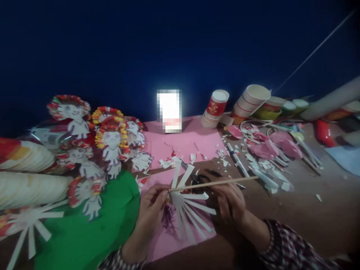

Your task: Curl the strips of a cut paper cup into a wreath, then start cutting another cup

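My left hand [153,204] pinches the edge of a cut paper cup [177,198], whose white strips fan out on several sides. A thin wooden stick [197,185] runs from my left fingertips across the cup and over to my right hand [232,198]. The fingers of my right hand are curled at the stick; its tip sticks out to the right. Black-handled scissors [201,179] lie partly hidden behind the strips. Underneath is a pink sheet [157,243] with dark scribbles.
Paper-cup dolls [111,140] stand at left beside a green sheet [92,243] and stacked cups [33,189]. A bright, pixelated upright object [169,108] stands at the back. More cup stacks [250,101], a red stapler-like object [323,133] and paper scraps [263,163] are at right.
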`<action>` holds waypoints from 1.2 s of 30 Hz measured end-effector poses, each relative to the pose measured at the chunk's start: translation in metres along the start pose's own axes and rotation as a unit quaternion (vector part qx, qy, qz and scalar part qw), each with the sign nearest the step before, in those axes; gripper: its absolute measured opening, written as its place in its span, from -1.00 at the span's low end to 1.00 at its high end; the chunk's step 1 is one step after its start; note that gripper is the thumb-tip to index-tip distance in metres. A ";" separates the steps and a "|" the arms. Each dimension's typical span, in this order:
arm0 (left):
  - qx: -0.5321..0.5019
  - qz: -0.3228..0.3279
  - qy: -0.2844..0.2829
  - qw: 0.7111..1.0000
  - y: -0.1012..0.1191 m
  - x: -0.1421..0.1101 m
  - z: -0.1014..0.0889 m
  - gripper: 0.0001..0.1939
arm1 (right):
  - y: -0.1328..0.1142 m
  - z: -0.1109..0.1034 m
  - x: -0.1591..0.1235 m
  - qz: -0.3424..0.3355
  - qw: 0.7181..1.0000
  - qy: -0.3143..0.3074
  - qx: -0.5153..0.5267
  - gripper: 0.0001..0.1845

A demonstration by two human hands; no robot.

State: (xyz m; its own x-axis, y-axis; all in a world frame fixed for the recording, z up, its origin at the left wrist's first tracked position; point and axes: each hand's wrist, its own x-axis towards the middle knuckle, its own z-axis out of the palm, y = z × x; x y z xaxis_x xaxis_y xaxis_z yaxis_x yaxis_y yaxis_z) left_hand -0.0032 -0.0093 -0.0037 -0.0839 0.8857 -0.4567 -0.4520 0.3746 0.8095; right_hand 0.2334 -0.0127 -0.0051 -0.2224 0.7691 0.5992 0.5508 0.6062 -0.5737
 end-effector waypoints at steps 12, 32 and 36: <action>-0.026 0.085 -0.029 0.996 -0.001 0.004 0.006 -0.76 | -0.007 0.001 0.006 0.005 1.000 0.002 -0.015 -0.72; -0.014 0.114 -0.074 0.991 -0.007 -0.001 0.005 -0.80 | -0.018 0.010 0.005 -0.027 0.983 -0.032 -0.181 -0.71; 0.000 0.118 -0.077 0.990 -0.008 -0.001 0.004 -0.78 | -0.020 0.011 0.007 -0.035 0.979 -0.057 -0.192 -0.76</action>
State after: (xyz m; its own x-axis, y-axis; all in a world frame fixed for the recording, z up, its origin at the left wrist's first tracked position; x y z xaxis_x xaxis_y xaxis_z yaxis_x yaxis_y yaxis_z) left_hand 0.0039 -0.0119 -0.0086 -0.0513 0.9797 -0.1938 -0.4359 0.1526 0.8870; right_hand 0.2120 -0.0174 0.0046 -0.3469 0.7592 0.5507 0.7883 0.5542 -0.2673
